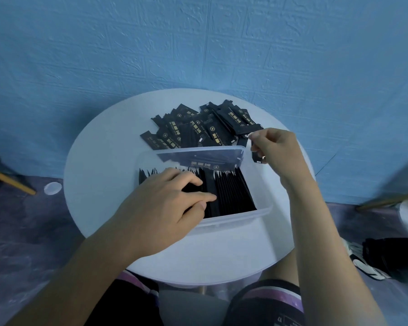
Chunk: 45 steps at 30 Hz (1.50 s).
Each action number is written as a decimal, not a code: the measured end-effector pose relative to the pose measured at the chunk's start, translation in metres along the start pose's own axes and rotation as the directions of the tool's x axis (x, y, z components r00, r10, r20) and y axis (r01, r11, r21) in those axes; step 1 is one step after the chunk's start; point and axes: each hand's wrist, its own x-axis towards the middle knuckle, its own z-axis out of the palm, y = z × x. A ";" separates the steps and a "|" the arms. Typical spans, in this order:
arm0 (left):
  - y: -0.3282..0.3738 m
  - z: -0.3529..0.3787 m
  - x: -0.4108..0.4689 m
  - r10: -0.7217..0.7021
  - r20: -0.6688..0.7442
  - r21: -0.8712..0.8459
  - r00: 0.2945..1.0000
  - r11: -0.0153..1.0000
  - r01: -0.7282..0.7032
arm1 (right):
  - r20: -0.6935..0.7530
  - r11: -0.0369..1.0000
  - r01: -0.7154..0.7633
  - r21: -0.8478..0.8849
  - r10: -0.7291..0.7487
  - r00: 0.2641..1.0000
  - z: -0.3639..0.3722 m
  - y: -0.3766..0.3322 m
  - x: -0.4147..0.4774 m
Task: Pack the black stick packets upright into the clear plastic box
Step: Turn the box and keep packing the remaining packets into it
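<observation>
Many glossy black stick packets (pixel 231 194) are stood upright in the clear plastic box (pixel 264 210), partly hidden by the left hand (pixel 165 203), its straight fingers pressed on them. One packet (pixel 256 157), mostly covered, is pinched by the right hand (pixel 278 151).

Free gap in box (pixel 265 209) right of packed row (pixel 231 194); pile (pixel 198 128) behind.

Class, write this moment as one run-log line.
stage: packing | left hand: pressing upright packets in clear box | right hand: pinching one packet beside box | loose pile: behind box on table
</observation>
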 end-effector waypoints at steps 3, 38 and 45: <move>0.000 -0.001 0.001 -0.005 0.006 -0.012 1.000 1.000 0.006 | -0.080 0.944 -0.086 -0.318 0.064 0.995 0.010 0.024 0.025; 0.002 -0.003 0.001 -0.047 0.028 -0.015 0.999 0.999 0.047 | 0.006 0.964 0.048 -0.262 -0.048 0.999 -0.041 -0.001 -0.029; 0.003 -0.001 -0.001 -0.051 -0.006 -0.026 0.999 0.998 0.050 | 0.232 0.817 0.219 -0.534 -0.108 0.967 -0.017 -0.045 -0.085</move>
